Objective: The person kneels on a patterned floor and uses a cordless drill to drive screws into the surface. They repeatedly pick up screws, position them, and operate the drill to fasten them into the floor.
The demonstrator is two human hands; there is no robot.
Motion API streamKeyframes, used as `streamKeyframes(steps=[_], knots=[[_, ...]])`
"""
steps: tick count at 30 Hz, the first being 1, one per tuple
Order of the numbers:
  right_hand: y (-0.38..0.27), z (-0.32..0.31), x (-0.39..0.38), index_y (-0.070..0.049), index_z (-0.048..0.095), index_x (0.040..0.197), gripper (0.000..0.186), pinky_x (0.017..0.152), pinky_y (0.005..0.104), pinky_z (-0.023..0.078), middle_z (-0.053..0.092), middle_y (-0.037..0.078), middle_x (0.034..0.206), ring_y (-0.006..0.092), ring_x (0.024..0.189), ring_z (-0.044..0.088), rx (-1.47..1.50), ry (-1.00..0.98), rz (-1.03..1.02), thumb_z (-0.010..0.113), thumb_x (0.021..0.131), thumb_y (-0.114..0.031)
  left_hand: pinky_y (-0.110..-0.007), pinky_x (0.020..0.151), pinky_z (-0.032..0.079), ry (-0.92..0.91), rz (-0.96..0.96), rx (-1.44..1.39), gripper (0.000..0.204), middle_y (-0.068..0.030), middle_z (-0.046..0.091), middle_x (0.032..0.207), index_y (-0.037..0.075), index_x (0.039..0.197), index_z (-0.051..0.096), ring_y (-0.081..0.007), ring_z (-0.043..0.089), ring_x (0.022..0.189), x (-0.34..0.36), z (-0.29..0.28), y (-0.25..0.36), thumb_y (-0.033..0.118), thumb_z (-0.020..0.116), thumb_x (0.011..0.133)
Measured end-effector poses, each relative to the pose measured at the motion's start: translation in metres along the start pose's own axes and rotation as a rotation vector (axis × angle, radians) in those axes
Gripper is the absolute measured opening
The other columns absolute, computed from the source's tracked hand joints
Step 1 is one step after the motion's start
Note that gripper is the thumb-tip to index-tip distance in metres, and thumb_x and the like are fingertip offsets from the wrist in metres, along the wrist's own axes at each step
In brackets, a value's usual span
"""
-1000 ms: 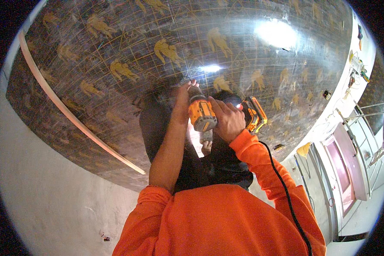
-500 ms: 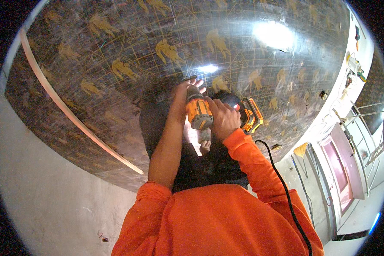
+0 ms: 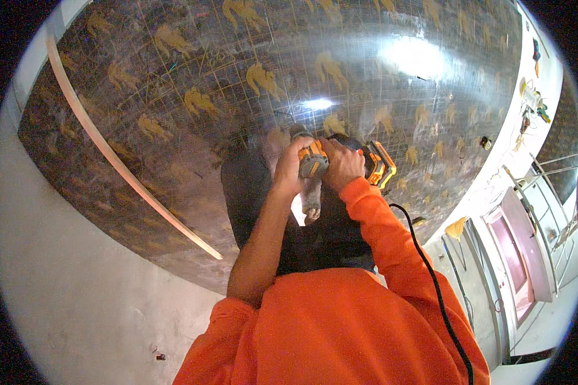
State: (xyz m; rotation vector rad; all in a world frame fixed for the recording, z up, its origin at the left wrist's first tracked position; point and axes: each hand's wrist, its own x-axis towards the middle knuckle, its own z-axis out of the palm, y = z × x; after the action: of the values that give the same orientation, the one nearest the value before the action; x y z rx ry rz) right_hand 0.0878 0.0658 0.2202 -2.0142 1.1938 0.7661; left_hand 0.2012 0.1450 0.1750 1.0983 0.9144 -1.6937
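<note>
An orange and grey cordless drill (image 3: 313,160) is gripped in both hands in front of my body, over a dark board (image 3: 199,154) with yellow printed figures. My right hand (image 3: 345,165) is closed round its handle, and the orange and black battery (image 3: 383,165) sticks out beyond that hand. My left hand (image 3: 290,167) wraps the left side of the drill's body. The drill's front end points away from me toward the board; its tip and whatever it touches are hidden.
A pale wooden strip (image 3: 119,168) runs along the board's left part. A small dark object (image 3: 486,142) lies at the right. Beyond that edge are tools (image 3: 536,102) on a white surface, metal scaffold bars and a pink-lit doorway (image 3: 508,247). A black cable (image 3: 424,263) hangs over my right arm.
My left hand has come back from the drill's front end to grip its body. The drill and right hand have shifted slightly, and the view has moved a little.
</note>
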Motion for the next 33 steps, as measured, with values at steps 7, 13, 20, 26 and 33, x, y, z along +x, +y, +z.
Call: streamKeyframes(steps=[7, 13, 20, 26, 33], knots=[[0.0, 0.001, 0.003, -0.02, 0.058, 0.126, 0.05, 0.074, 0.0478, 0.054, 0.066, 0.008, 0.112, 0.0347, 0.092, 0.068, -0.059, -0.024, -0.013, 0.069, 0.077, -0.019, -0.033, 0.071, 0.053, -0.044, 0.052, 0.05, 0.022, -0.0045, 0.064, 0.087, 0.008, 0.095, 0.063, -0.0181, 0.064, 0.077, 0.005, -0.008, -0.005, 0.029, 0.06, 0.088], [-0.003, 0.001, 0.0, -0.02, 0.057, 0.127, 0.054, 0.075, 0.0473, 0.055, 0.067, 0.008, 0.114, 0.0349, 0.093, 0.068, -0.047, -0.025, -0.008, 0.072, 0.075, -0.029, -0.035, 0.069, 0.054, -0.02, 0.099, 0.068, 0.027, -0.0032, 0.067, 0.086, 0.011, 0.096, 0.065, -0.0203, 0.065, 0.076, 0.007, -0.01, -0.007, 0.035, 0.059, 0.085], [-0.006, -0.004, 0.002, -0.021, 0.055, 0.13, 0.054, 0.076, 0.0481, 0.055, 0.066, 0.007, 0.115, 0.036, 0.092, 0.068, -0.07, -0.073, 0.016, 0.069, 0.077, -0.022, -0.035, 0.071, 0.054, -0.026, 0.055, 0.047, 0.026, -0.0044, 0.066, 0.088, 0.009, 0.098, 0.064, -0.0203, 0.065, 0.078, 0.008, -0.013, -0.006, 0.032, 0.059, 0.086], [-0.007, -0.004, 0.0, -0.022, 0.057, 0.127, 0.053, 0.074, 0.0487, 0.055, 0.066, 0.008, 0.115, 0.0355, 0.091, 0.069, -0.054, -0.062, 0.008, 0.069, 0.076, -0.018, -0.034, 0.07, 0.054, -0.047, 0.048, 0.04, 0.027, -0.0042, 0.065, 0.088, 0.008, 0.099, 0.063, -0.0191, 0.065, 0.078, 0.01, -0.017, -0.007, 0.032, 0.058, 0.088], [-0.007, 0.002, 0.001, -0.023, 0.056, 0.127, 0.054, 0.07, 0.0474, 0.056, 0.067, 0.009, 0.112, 0.0348, 0.088, 0.069, -0.108, -0.055, 0.009, 0.069, 0.074, -0.017, -0.035, 0.069, 0.055, -0.047, 0.063, 0.14, 0.033, -0.005, 0.067, 0.087, 0.008, 0.099, 0.064, -0.0199, 0.065, 0.073, 0.011, -0.021, -0.004, 0.037, 0.055, 0.087]])
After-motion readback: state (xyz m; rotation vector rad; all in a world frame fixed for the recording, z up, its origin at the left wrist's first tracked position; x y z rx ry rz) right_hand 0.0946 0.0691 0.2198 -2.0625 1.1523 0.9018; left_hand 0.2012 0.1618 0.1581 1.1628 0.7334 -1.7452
